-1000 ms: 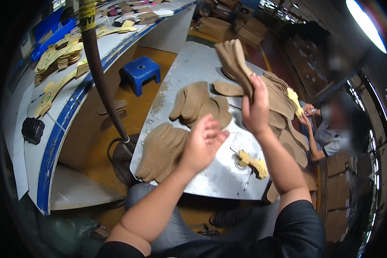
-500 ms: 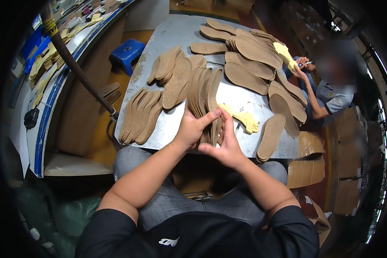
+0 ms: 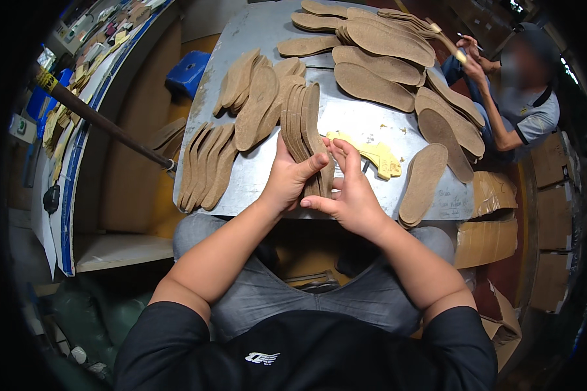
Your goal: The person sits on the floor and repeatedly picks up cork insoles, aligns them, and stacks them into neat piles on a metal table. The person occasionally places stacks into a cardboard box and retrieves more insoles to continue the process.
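Observation:
A stack of brown, cork-like insoles (image 3: pixel 301 120) stands on edge at the near side of the table, heels toward me. My left hand (image 3: pixel 285 179) wraps its left side, thumb laid across the near part. Against the right side and near end of the same stack is my right hand (image 3: pixel 359 202), cupped, with thumb and fingers apart and touching the insoles. Just beyond my right fingertips lies a flat pale-yellow piece (image 3: pixel 378 158) with a narrow waist and marks on it. A leaning row of insoles (image 3: pixel 205 166) rests left of my hands.
More insoles (image 3: pixel 378 85) cover the far right of the metal table (image 3: pixel 254 186); a pair (image 3: pixel 424 186) lies near right. Across the right corner a co-worker (image 3: pixel 512 117) holds a yellow piece. A dark pole (image 3: pixel 104 124), blue stool (image 3: pixel 188 73) and cardboard boxes (image 3: pixel 488 241) surround the table.
The whole view has shifted slightly. My hands stay at the stack, with the right thumb and fingers a little further apart. The co-worker's yellow piece has turned nearly edge-on.

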### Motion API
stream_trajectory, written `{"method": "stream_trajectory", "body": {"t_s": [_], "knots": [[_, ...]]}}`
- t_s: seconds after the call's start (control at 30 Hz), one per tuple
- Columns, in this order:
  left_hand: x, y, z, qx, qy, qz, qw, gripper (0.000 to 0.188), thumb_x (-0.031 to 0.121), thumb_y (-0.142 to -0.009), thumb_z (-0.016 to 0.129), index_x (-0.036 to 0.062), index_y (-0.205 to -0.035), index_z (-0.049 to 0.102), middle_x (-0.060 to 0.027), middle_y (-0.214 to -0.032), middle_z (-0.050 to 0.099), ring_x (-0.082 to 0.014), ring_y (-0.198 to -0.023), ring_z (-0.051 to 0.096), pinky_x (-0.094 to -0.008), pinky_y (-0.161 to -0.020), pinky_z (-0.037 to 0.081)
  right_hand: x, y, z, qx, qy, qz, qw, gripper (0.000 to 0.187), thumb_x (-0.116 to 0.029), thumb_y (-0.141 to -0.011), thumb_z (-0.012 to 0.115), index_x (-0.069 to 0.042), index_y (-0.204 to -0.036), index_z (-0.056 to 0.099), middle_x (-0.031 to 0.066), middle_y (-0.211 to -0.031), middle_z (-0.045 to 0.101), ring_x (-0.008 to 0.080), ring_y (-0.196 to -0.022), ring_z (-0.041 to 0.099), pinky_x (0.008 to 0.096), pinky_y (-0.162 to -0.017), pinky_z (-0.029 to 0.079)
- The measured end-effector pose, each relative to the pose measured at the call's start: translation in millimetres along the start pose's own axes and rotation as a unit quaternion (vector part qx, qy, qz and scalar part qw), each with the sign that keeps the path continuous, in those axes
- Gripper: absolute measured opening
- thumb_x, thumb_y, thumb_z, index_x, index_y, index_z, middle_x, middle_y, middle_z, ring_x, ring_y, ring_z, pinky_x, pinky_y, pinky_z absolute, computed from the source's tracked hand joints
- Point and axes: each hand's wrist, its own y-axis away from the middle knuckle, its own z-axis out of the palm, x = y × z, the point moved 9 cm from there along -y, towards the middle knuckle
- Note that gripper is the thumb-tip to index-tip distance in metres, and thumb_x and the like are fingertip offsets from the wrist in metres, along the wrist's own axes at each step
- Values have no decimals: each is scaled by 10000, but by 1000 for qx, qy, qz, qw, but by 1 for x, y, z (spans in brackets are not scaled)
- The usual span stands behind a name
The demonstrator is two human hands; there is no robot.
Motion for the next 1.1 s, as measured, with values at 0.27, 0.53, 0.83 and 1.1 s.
{"method": "stream_trajectory", "body": {"t_s": [0.27, 0.53, 0.83, 1.1], "knots": [[0, 5, -2, 11, -3, -21, 1000, 835, 310, -938, 965, 80, -1554, 450, -127, -1423, 672, -252, -1310, 682, -437, -1100, 608, 15, -3, 6, -38, -58, 91, 993, 987, -142, -872, 1007, -58, -1517, 264, 233, -1664, 388, 313, -1348, 685, 409, -997, 676], [11, 6, 0, -16, -92, 32, 995, 1053, 205, -891, 1005, 97, -1659, 293, -124, -1401, 629, -227, -1296, 663, -412, -1118, 585, 15, -3, 17, -55, -158, 94, 981, 947, -133, -883, 994, -75, -1479, 259, 154, -1512, 429, 304, -1326, 675, 428, -1038, 639], [5, -2, 1, -24, -38, -13, 999, 815, 510, -1072, 773, 42, -1620, 393, -160, -1481, 650, -274, -1336, 685, -464, -1164, 571, 22, -4, 8, -46, -244, 178, 952, 846, -42, -858, 980, -107, -1383, 321, 225, -1431, 642, 258, -1176, 757, 386, -982, 644], [25, -1, 14, -86, -13, -69, 994, 766, 294, -1022, 817, -40, -1620, 474, -221, -1607, 623, -311, -1497, 593, -504, -1286, 466, 16, -8, -12, -43, -174, 110, 978, 838, -18, -842, 984, -109, -1407, 372, 180, -1315, 724, 241, -1179, 767, 374, -962, 636]]}}
